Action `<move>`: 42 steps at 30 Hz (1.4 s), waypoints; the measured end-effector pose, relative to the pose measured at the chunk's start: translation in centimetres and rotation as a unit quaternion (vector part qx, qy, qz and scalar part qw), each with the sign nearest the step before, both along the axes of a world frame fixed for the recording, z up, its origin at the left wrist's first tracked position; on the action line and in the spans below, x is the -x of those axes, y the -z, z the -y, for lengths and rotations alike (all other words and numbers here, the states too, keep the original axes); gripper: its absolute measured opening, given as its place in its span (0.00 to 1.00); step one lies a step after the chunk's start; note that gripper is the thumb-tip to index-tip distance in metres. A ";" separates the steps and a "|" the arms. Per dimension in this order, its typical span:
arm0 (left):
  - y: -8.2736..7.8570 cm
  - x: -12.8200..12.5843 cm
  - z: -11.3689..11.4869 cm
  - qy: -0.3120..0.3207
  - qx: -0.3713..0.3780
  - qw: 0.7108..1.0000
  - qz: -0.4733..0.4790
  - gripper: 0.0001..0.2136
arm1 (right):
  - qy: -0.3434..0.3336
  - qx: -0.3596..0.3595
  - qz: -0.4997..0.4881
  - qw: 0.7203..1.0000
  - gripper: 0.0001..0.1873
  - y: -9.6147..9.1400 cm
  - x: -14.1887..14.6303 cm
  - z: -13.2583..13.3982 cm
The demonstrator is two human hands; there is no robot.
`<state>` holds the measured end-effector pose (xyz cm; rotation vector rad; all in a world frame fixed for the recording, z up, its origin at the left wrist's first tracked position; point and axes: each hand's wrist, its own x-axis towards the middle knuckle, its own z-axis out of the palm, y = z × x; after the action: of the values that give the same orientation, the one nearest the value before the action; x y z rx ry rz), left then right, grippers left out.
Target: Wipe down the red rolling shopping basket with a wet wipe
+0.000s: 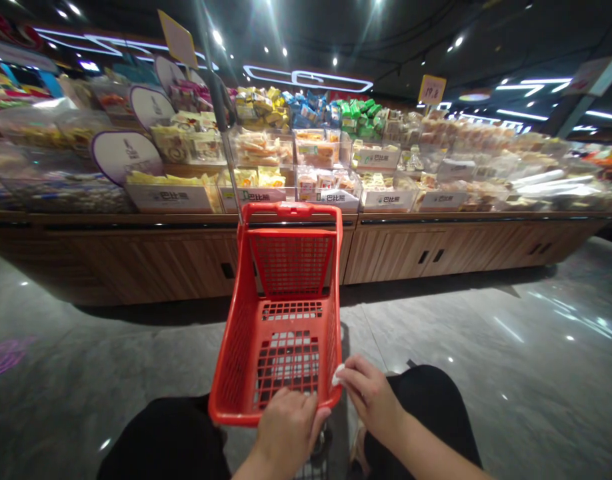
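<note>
A red plastic shopping cart (336,313) stands in front of me, its basket bare and its floor a grid of slots. My left hand (289,427) is closed over the near rim of the basket, fingers curled to the inside. Beside the right near corner, my right hand (369,393) pinches a small white wad (338,375), which looks like a tissue or wipe. The wad is against the right rim of the cart. The undersides of my left fingers are hidden.
Beyond the cart runs a wooden display counter (411,250) with clear bins of packaged food. A yellow price sign (432,89) rises above the right side. A metal pole (232,167) stands at the cart's far left corner. Grey floor (486,360) surrounds my knees.
</note>
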<state>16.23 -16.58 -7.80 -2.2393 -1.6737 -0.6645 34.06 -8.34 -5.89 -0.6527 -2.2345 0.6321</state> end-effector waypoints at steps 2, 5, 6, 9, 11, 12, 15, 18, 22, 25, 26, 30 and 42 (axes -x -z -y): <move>0.0 0.0 0.1 0.001 -0.002 1.000 0.001 0.11 | 0.014 -0.009 -0.011 1.000 0.10 -0.4 0.6 -1.5; 0.0 0.2 0.3 0.000 -0.005 1.000 0.005 0.11 | 0.038 -0.011 -0.021 0.999 0.10 -1.0 1.4 -2.9; 0.0 0.3 0.4 -0.001 -0.005 1.000 0.006 0.11 | 0.040 -0.009 -0.019 0.999 0.10 -1.0 1.6 -2.8; 0.0 0.7 0.6 0.003 -0.002 1.000 0.007 0.10 | 0.023 0.005 0.006 1.000 0.09 -1.0 1.4 -1.2; 0.0 1.1 0.7 0.008 0.003 1.000 0.008 0.10 | 0.006 0.010 0.023 1.000 0.09 -0.9 1.2 -0.2; 0.0 1.3 0.7 0.011 0.005 1.000 0.010 0.10 | 0.002 0.009 0.026 1.000 0.09 -0.9 1.2 -0.1; 0.1 1.6 0.8 0.018 0.015 1.000 0.014 0.10 | 0.013 -0.002 0.014 1.000 0.10 -0.9 1.7 -1.6; 0.2 1.7 0.7 0.018 0.020 0.999 0.018 0.10 | 0.051 -0.014 -0.002 0.999 0.10 -1.1 2.5 -3.9; 0.2 1.7 0.6 0.019 0.019 0.999 0.021 0.10 | 0.056 0.000 0.008 0.998 0.09 -1.3 2.6 -3.3; 0.1 1.9 0.7 0.028 0.020 0.999 0.027 0.09 | 0.023 0.025 0.021 0.999 0.09 -1.2 2.1 -1.4; 0.0 2.0 0.8 0.030 0.022 0.999 0.029 0.08 | 0.016 0.029 0.022 0.999 0.10 -1.2 2.0 -1.1; -0.5 2.4 0.9 0.036 0.033 0.998 0.033 0.08 | 0.038 0.008 0.017 0.999 0.10 -1.4 2.7 -3.5; -0.8 3.1 1.3 0.049 0.045 0.996 0.054 0.06 | 0.007 0.043 0.008 0.999 0.10 -1.7 2.6 -1.9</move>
<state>13.16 -17.86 -7.04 -2.4001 -1.6841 -0.7610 31.42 -6.46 -4.23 -0.7172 -2.2261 0.7208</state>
